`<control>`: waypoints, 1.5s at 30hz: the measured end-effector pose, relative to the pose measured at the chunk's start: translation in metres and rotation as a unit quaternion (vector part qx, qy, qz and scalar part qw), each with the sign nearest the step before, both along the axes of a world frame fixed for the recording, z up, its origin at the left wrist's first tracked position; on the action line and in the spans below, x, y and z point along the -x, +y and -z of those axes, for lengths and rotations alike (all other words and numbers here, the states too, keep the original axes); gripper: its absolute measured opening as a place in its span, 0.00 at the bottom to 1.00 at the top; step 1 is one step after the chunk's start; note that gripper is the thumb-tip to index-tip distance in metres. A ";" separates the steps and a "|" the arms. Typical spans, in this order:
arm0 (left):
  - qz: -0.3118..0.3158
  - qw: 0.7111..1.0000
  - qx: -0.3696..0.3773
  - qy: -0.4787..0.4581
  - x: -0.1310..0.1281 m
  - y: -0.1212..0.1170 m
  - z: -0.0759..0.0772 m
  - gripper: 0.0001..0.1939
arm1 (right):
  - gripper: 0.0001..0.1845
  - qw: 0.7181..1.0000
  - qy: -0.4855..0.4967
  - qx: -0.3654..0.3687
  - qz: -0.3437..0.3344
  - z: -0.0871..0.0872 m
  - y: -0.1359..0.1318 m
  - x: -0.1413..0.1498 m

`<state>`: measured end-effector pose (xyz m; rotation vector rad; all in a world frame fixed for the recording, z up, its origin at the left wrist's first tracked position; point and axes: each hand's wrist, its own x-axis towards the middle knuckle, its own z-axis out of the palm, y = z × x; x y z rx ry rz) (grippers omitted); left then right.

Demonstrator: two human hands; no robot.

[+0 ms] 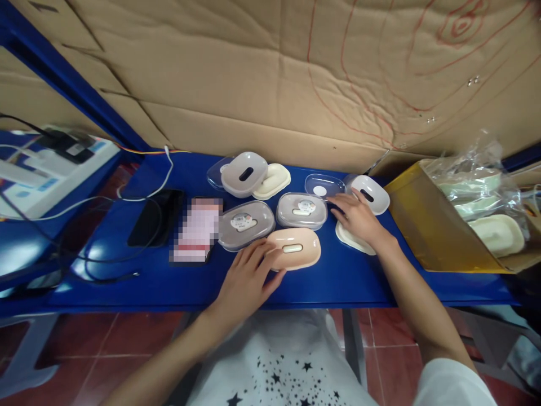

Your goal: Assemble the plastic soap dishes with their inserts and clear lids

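My left hand (251,270) curls around the left end of a peach soap dish (304,248), with the thumb at its front edge. A cream strip shows in the dish's slot. My right hand (357,217) has its fingers apart over the right side, close to a clear lid (323,185) with a white round sticker. Partly beneath that hand lies a cream tray (353,239), and a light grey slotted dish (376,194) is just behind it. Two lidded dishes with labels, a grey one (257,225) and a paler one (296,210), sit behind the peach dish.
At the back are another slotted dish (253,166), a cream tray (276,177) and a clear lid (214,173). Left are a phone (196,228), a black device (154,220), cables and a power strip (91,163). An open carton (406,220) with bagged trays stands right.
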<state>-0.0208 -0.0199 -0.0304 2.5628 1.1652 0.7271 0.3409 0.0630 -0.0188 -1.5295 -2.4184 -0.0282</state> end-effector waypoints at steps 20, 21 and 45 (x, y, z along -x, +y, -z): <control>-0.042 0.989 -0.140 0.034 -0.029 0.018 -0.007 0.14 | 0.25 0.989 0.135 0.061 0.004 -0.018 -0.142 0.014; -0.010 0.990 -0.141 0.029 -0.031 0.014 -0.009 0.14 | 0.25 0.990 0.134 0.034 0.030 -0.020 -0.129 0.005; 0.162 0.985 -0.041 0.038 -0.001 -0.035 0.009 0.16 | 0.23 0.976 0.197 -0.069 0.065 0.011 -0.220 0.064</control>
